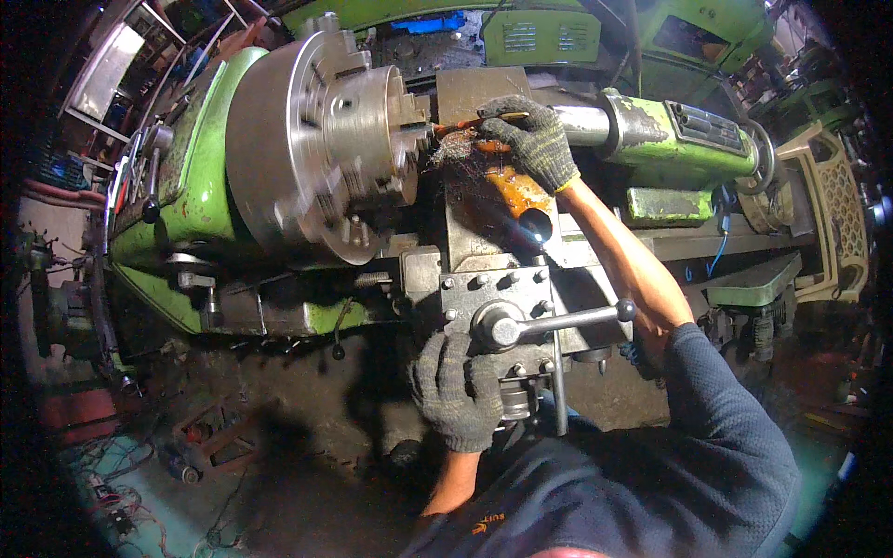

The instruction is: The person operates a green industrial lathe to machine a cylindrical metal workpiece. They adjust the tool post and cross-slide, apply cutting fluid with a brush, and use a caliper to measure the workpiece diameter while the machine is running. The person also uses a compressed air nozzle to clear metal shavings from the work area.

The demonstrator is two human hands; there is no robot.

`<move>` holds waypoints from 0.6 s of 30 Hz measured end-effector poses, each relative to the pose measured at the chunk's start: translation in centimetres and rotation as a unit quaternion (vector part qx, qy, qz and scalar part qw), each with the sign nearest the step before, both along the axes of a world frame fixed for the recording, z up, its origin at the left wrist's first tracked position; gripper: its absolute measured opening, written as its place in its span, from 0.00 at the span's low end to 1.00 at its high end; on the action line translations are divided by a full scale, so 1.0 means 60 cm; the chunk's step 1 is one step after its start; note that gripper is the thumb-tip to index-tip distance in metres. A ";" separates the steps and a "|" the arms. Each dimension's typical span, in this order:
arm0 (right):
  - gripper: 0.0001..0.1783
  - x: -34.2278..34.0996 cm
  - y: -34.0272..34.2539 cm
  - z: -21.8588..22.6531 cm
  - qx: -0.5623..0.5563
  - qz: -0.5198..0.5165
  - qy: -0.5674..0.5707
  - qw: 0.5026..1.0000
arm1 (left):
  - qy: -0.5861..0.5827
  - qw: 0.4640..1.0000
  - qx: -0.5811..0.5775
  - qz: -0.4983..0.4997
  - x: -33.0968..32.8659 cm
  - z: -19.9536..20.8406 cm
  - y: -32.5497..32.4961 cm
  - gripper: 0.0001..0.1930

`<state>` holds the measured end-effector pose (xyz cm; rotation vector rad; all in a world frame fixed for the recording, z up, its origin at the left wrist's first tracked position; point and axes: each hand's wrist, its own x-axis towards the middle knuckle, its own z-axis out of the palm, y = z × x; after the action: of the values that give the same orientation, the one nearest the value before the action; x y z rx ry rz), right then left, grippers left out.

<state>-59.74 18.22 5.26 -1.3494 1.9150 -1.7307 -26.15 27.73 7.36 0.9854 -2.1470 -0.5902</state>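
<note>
My right hand (pixel 530 139), in a grey knitted glove, is closed around a thin stick-like tool (pixel 465 123) with orange on it. Its tip points left toward the workpiece end at the lathe chuck (pixel 307 149), whose jaws are smeared by motion. Tangled metal shavings (pixel 456 151) hang just below the tip. Under this hand sits a shiny amber piece (pixel 512 191); its kind is unclear. My left hand (pixel 456 391), gloved alike, lies with fingers stretched against the near left side of the bolted tool post (pixel 493 298), beside its clamping lever (pixel 577 321).
A green tailstock (pixel 684 144) stands at right on the lathe bed. The green headstock (pixel 186 195) with levers is at left. A beige plastic chair (pixel 833 214) stands at far right. Cables and a reddish metal frame (pixel 219 442) lie on the floor at lower left.
</note>
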 end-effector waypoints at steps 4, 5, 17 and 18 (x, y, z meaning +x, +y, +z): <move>0.11 0.000 -0.004 0.001 -0.004 0.019 -0.034 0.999 | 0.004 1.000 -0.007 -0.009 0.002 -0.001 0.000 0.19; 0.11 0.001 -0.003 0.005 0.002 0.019 -0.031 0.999 | 0.001 1.000 -0.008 -0.010 0.002 -0.003 0.001 0.19; 0.11 0.005 -0.013 -0.001 0.002 0.000 -0.071 0.997 | 0.015 1.000 0.006 -0.016 -0.002 0.007 0.002 0.18; 0.11 0.008 -0.011 0.005 0.004 -0.005 -0.064 0.998 | 0.019 1.000 0.006 -0.017 -0.004 0.007 0.002 0.18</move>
<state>-59.28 17.54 5.56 -1.1985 1.8595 -1.7661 -26.37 27.84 7.75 0.9382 -2.1326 -0.6354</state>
